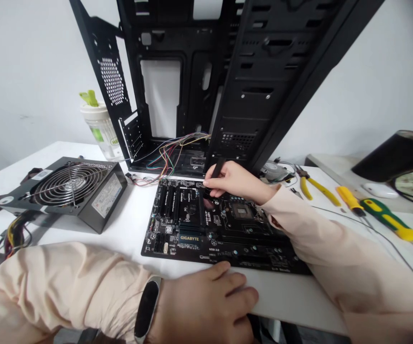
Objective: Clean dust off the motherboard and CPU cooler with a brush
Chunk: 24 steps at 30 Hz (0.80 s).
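A black motherboard (224, 241) marked GIGABYTE lies flat on the white table. Over its far edge, my right hand (228, 179) pinches a slim black stick-like tool (219, 168). The tool's lower end reaches down toward the board beside a long slot; my fingers partly cover it, so its tip cannot be made out. The square CPU socket (243, 211) lies to the right, below my right wrist. Near the table's front edge, my left hand (206, 301) rests palm down with its fingers loosely stretched, the fingertips close to the board's near edge. It holds nothing visible.
An open black computer case (199, 52) stands behind the board, thin coloured wires (172, 153) spilling out. To the left are a power supply (81, 186) and a bottle (102, 126). Pliers (317, 186), a yellow-handled screwdriver (350, 199) and a green-yellow screwdriver (389, 220) lie right.
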Available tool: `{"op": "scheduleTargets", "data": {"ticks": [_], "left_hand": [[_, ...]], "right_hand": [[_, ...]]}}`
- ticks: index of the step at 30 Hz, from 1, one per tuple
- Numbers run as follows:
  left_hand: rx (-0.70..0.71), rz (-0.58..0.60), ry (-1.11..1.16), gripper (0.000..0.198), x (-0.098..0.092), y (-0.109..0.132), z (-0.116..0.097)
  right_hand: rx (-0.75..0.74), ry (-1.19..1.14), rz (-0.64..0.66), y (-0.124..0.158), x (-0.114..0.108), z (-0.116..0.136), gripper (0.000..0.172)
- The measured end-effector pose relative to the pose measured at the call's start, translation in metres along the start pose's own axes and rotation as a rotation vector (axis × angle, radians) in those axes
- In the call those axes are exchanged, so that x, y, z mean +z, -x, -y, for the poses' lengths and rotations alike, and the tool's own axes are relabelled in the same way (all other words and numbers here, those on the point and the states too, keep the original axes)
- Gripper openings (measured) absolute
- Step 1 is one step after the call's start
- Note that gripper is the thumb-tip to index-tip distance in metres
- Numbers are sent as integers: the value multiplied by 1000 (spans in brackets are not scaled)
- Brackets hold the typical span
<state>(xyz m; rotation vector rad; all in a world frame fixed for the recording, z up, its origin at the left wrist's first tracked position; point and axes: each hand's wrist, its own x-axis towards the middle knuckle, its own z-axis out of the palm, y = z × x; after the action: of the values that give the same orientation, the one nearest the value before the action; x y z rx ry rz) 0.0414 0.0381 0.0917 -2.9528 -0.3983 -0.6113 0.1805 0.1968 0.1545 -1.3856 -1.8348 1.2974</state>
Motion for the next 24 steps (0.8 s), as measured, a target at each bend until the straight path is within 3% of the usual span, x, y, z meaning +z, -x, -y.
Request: {"op": "scheduleTargets", "data": {"ticks": [10, 24], "left_hand": [[43, -2, 6, 23, -2, 0, 3], [115, 178, 26, 13, -14, -3, 8]], "right_hand": [[36, -57, -98, -3, 6, -2, 8], [-47, -39, -192, -6, 9, -10, 10]]}}
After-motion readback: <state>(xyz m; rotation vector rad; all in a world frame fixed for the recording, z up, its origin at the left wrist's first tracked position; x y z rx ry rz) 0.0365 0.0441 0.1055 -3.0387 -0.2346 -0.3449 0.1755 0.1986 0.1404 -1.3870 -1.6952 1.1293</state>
